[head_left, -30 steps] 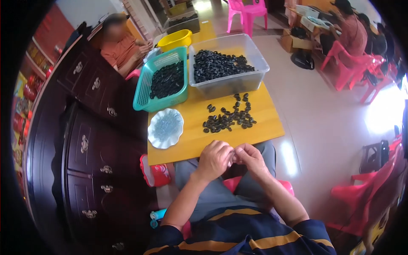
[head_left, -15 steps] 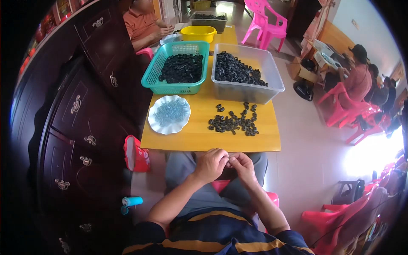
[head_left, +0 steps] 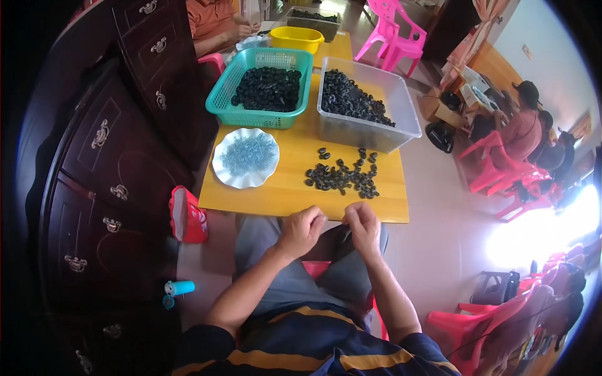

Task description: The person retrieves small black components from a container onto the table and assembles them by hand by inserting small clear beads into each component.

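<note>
- While both hands hang in front of the near edge of the yellow wooden table [head_left: 285, 199], above the lap of the grey trousers [head_left: 256, 250], the left hand [head_left: 303, 232] is curled with thumb drawn in towards the index finger; I cannot tell whether anything small is pinched there.
- The right hand [head_left: 364, 230], just apart from the left, is bent in a similar pinching shape, fingertips towards the table; its grasp, if any, is too small to make out.
- Nearest to them, loose black rings [head_left: 323, 179] lie scattered on the tabletop, more to the right hand's side; a small piece slipping from either pinch could drop into the lap or onto the floor, since the hands are beyond the table's edge.
- A white scalloped dish [head_left: 219, 168] of clear bluish slivers [head_left: 249, 155] sits left of the rings; a careless sleeve or wrist reaching across might tip it and spill them.
- Behind stand a teal slotted basket [head_left: 263, 119] and a translucent plastic bin [head_left: 360, 133], both holding black pieces; if the bin were nudged forward, it could push into the scattered rings and send some off the edge.
</note>
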`<state>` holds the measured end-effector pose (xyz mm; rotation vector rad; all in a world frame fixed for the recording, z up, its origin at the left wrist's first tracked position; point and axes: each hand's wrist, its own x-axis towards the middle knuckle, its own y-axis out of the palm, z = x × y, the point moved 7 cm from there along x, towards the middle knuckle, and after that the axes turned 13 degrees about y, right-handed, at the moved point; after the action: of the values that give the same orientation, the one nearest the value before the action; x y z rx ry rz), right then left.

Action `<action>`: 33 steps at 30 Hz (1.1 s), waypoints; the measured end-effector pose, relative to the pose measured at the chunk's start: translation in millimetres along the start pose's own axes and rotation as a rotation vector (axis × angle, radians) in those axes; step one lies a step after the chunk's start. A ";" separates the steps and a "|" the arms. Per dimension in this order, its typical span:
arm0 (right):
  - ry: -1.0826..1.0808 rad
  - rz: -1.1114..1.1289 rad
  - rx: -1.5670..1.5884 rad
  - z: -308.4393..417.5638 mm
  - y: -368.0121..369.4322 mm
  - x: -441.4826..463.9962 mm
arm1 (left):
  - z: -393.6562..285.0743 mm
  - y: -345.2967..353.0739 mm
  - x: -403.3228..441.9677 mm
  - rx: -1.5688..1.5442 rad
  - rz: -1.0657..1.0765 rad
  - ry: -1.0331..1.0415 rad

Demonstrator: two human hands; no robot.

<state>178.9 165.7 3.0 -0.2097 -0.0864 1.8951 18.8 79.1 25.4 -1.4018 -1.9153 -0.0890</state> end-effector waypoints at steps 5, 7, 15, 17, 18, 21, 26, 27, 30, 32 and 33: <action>-0.315 -0.335 -0.561 31.9 -18.2 24.3 | 12.5 -16.9 0.7 0.162 -0.024 -0.005; -0.274 -0.321 -0.613 20.2 -19.5 37.8 | 17.3 -20.8 0.2 0.208 -0.039 -0.002; -0.252 -0.353 -0.844 12.3 -11.5 52.9 | 40.0 -19.9 -7.4 0.236 0.007 -0.077; -0.272 -0.365 -0.792 18.4 -17.2 57.4 | 41.1 -20.1 -7.9 0.226 0.009 -0.079; -0.294 -0.374 -0.737 23.0 -21.5 60.9 | 41.3 -20.2 -7.7 0.221 0.010 -0.081; -0.309 -0.382 -0.759 38.8 -31.5 84.0 | 38.5 -22.5 -5.5 0.208 -0.011 -0.060; -0.144 -0.355 -0.861 43.7 -34.3 135.5 | 37.9 -23.3 -4.6 0.229 -0.003 -0.053; -0.134 -0.352 -0.913 43.2 -32.4 143.0 | 38.4 -24.0 -5.2 0.240 -0.002 -0.054; -0.092 -0.349 -1.017 40.7 -26.7 161.3 | 39.7 -23.8 -5.8 0.238 0.006 -0.070; -0.058 -0.349 -1.071 38.5 -24.1 168.6 | 40.4 -23.9 -5.7 0.234 0.002 -0.069; -0.049 -0.342 -1.088 37.8 -22.4 170.4 | 40.9 -23.9 -5.6 0.226 0.002 -0.067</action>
<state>138.9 335.5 26.2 -0.8178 -1.1171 1.3405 -22.1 84.0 1.3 -1.2691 -1.9113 0.1723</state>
